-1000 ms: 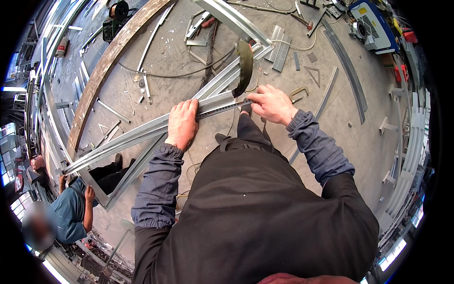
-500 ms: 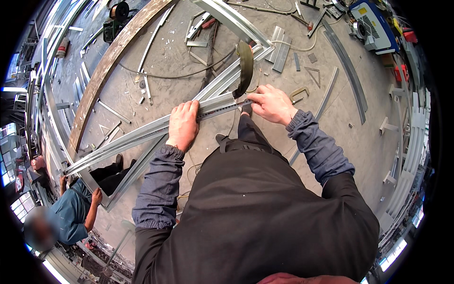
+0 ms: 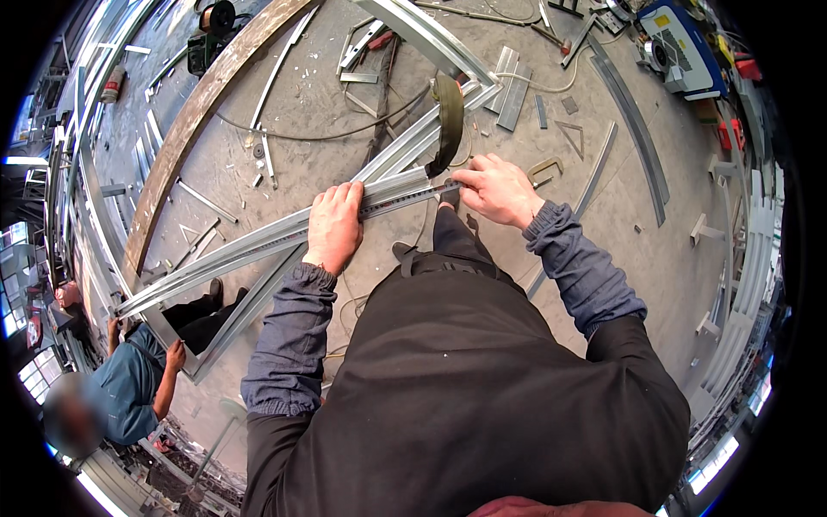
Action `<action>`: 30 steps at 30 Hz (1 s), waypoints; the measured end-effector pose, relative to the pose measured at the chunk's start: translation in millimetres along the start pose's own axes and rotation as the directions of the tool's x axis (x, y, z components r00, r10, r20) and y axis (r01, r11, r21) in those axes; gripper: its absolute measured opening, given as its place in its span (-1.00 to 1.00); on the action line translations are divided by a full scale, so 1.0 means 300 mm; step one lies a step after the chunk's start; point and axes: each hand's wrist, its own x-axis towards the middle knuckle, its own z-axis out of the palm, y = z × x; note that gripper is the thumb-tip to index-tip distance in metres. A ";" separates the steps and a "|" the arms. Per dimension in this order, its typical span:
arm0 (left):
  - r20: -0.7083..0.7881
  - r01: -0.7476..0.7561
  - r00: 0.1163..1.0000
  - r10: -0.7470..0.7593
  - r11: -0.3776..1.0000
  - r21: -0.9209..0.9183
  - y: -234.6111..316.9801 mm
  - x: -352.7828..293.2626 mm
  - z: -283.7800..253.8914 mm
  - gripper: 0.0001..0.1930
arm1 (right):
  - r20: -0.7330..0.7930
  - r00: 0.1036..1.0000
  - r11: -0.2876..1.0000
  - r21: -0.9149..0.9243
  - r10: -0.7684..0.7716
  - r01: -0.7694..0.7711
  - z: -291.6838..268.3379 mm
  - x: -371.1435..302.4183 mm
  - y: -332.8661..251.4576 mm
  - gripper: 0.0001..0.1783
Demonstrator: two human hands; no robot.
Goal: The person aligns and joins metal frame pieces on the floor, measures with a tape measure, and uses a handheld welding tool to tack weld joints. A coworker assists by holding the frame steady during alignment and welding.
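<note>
Resting over a silver metal beam point(image 3: 394, 186), the left hand point(image 3: 336, 227) is placed apart from the right, apparently for steadiness; its thumb is hidden, so how firmly it is closed cannot be told. Between the hands, a thin dark strip point(image 3: 405, 201) is laid along the beam's near side, its end pinched by the right hand point(image 3: 498, 190), seemingly to keep it straight.

A yellowish clamp point(image 3: 546, 164) lies on the grey floor point(image 3: 629, 293), a blue-and-white machine point(image 3: 689, 56) well apart.
</note>
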 end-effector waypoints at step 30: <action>0.115 0.068 0.992 -0.061 0.996 -0.065 -0.007 0.005 -0.080 0.27 | 0.131 0.991 1.000 0.003 -0.029 0.029 -0.139 0.149 -0.001 -0.56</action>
